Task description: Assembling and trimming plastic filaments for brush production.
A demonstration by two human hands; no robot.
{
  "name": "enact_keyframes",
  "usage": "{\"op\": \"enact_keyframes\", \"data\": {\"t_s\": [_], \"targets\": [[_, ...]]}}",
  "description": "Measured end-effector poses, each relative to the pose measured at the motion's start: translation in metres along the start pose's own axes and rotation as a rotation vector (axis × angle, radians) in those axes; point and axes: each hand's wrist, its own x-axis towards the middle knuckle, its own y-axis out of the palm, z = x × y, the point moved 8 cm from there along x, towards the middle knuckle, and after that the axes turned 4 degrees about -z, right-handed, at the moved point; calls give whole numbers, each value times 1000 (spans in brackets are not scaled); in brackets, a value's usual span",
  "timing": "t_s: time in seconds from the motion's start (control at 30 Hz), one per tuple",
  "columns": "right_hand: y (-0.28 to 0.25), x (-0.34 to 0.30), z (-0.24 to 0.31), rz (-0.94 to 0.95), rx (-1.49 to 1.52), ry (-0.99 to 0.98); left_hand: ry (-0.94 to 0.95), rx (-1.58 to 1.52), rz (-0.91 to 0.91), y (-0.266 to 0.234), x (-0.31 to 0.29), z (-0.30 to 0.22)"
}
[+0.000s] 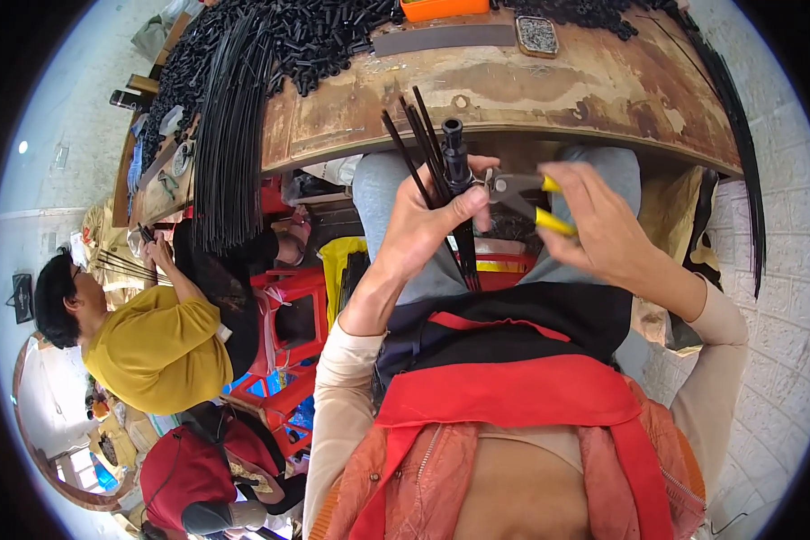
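Note:
My left hand (417, 227) is closed around several thin black rods (398, 137) and a short black tubular fitting (455, 160) with a flared, hollow top. My right hand (610, 227) grips end-cutting pliers with yellow handles (551, 220). Their metal jaws (504, 186) meet the side of the fitting, beside my left thumb. Whatever is between the jaws is too small to make out. The rods' lower ends hang below my left hand, over my lap.
Ahead is a worn wooden table (603, 90) bearing a heap of black tubular pieces (315, 40), a long rod bundle (229, 135), a small metal-filled tray (537, 36) and an orange container (443, 9). At left, beside red stools (301, 310), a person in yellow (157, 346) handles rods.

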Motion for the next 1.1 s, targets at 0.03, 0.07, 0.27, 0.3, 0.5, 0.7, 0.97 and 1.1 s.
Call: {"op": "enact_keyframes", "data": {"t_s": [0.03, 0.07, 0.27, 0.3, 0.5, 0.7, 0.97, 1.1], "targets": [[-4, 4, 2, -67, -92, -35, 9, 44, -4, 0, 1, -1], [-5, 0, -1, -72, -90, -30, 18, 87, -8, 0, 2, -1], [31, -22, -9, 648, 1095, 837, 4, -85, 191, 8, 5, 3], [26, -19, -13, 588, 966, 743, 9, -9, 221, 10, 3, 4], [-15, -9, -14, 172, 136, 230, 32, 97, 98, 15, 8, -2], [5, -15, -16, 678, 804, 772, 22, 57, 199, 12, 8, 2], [38, -39, -13, 773, 1100, 928, 16, 51, 157, 9, 5, 2], [31, -28, -8, 830, 1008, 922, 8, 9, 137, 9, 5, -2]]}}
